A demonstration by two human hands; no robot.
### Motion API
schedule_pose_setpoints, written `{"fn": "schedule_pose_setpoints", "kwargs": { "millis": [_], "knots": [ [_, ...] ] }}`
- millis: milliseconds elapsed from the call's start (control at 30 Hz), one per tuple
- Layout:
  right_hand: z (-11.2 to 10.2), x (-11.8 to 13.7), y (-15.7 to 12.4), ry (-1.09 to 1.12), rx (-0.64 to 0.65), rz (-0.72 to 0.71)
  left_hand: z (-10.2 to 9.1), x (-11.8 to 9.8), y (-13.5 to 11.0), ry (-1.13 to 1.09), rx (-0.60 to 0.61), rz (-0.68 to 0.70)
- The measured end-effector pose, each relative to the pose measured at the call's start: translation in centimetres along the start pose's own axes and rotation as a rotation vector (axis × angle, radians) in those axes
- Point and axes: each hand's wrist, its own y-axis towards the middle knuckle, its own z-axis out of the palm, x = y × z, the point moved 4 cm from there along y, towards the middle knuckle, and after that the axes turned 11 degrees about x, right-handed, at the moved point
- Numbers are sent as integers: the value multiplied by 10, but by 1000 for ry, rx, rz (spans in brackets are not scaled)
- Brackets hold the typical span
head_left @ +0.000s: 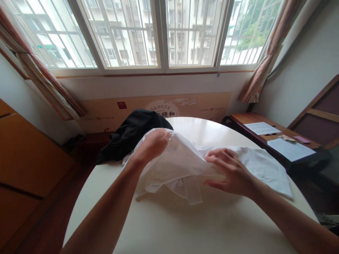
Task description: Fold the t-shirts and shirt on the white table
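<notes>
A white garment [182, 164] lies crumpled across the middle of a round cream table [169, 225]. My left hand [152, 144] is closed on a raised fold of the white garment at its far left side, lifting it. My right hand [230, 173] lies on the cloth to the right, fingers spread and pressing it down. Behind the white garment a black garment [132, 132] is heaped at the table's far left edge, partly hanging off.
A low wooden side table [249, 120] at the right carries sheets of paper [290, 148], a pen and small cards. Barred windows and tied-back curtains fill the far wall. Wooden furniture stands at the left, dark wooden floor below.
</notes>
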Motion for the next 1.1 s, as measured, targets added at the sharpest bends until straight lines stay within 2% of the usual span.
{"fn": "schedule_pose_setpoints", "kwargs": {
  "millis": [100,167,233,300,367,433,500,600,700,767,833,900,967,1033,1100],
  "knots": [
    [20,5,4,8,174,-33,-14,27,1,-7,-115,-207],
    [32,-3,4,27,187,-10,-16,44,1,35,-107,-313],
    [36,-13,3,37,135,11,-14,59,1,59,-71,-388],
    [31,-20,1,69,53,22,-11,72,1,65,-30,-445],
    [17,-26,-1,113,-53,58,-10,83,1,51,-4,-483],
    [0,-36,-5,118,-179,155,-10,90,0,11,28,-494],
    [-13,-54,-15,96,-292,316,-13,93,-1,-8,41,-491],
    [-21,-95,-40,84,-447,614,-21,95,-3,62,-13,-521],
    [-20,-133,-62,68,-481,878,-21,93,-6,143,-15,-571],
    [-21,-138,-65,17,-465,946,-18,87,-6,189,30,-550],
    [-25,-120,-55,-20,-454,865,-16,75,-6,241,31,-468],
    [-23,-86,-36,82,-339,677,-15,58,-6,240,-15,-324],
    [-11,-45,-15,341,-35,475,-12,40,-6,147,-17,-157],
    [3,-6,-3,533,291,316,-6,26,-5,40,55,-35],
    [8,19,1,612,488,244,3,17,-5,8,146,52]
  ]
}}
